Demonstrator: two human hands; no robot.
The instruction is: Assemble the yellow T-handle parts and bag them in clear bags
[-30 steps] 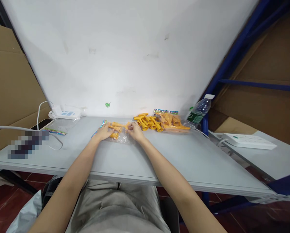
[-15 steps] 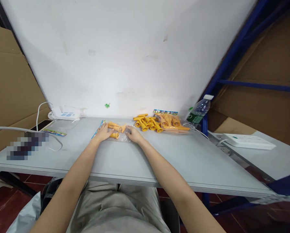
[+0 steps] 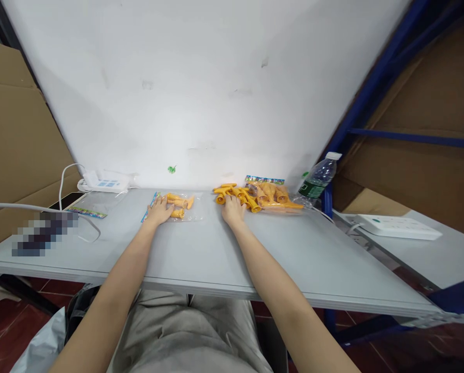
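My left hand [image 3: 160, 211] lies on the left part of a clear plastic bag [image 3: 195, 213] with a colourful header strip, its fingers spread and its thumb towards the yellow pieces. Inside that bag are several yellow plastic horn-shaped pieces [image 3: 177, 203]. My right hand [image 3: 234, 209] rests at the front of a loose pile of similar yellow horn-shaped pieces [image 3: 252, 202]. Its fingers reach apart over the pile, and the fingertips are partly lost among the pieces. I see nothing lifted in it.
Right of the pile lies a filled bag [image 3: 273, 194] of yellow pieces. A water bottle [image 3: 318, 176] leans by the blue frame. On the left are a flat clear bag [image 3: 100, 199], a power strip [image 3: 107, 184], a phone [image 3: 67, 201] and white cables. Another power strip [image 3: 401, 227] sits at right.
My right hand has left the bag and moved right to the loose pile. My left hand and the bag have shifted slightly left, and the bag lies flatter.
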